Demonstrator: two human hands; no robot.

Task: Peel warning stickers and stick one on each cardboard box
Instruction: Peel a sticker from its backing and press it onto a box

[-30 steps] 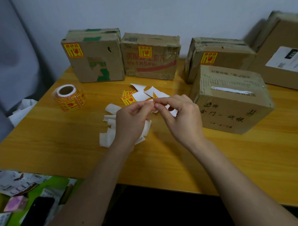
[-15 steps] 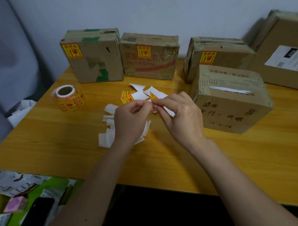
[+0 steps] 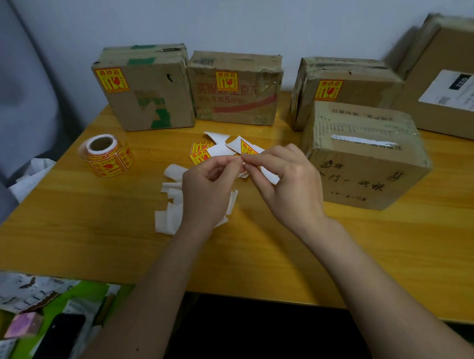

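I see both hands pinching one warning sticker [image 3: 249,149] (yellow, on white backing) — left hand [image 3: 206,191], right hand [image 3: 290,182] — unlabelled box [image 3: 365,157] just right.

hands [image 3: 203,191] cover most of the pinched sticker [image 3: 247,148]; far right box [image 3: 449,88] cut off by the edge.

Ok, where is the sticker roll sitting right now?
In the head view the sticker roll lies on its side on the left part of the wooden table, in front of the leftmost cardboard box.
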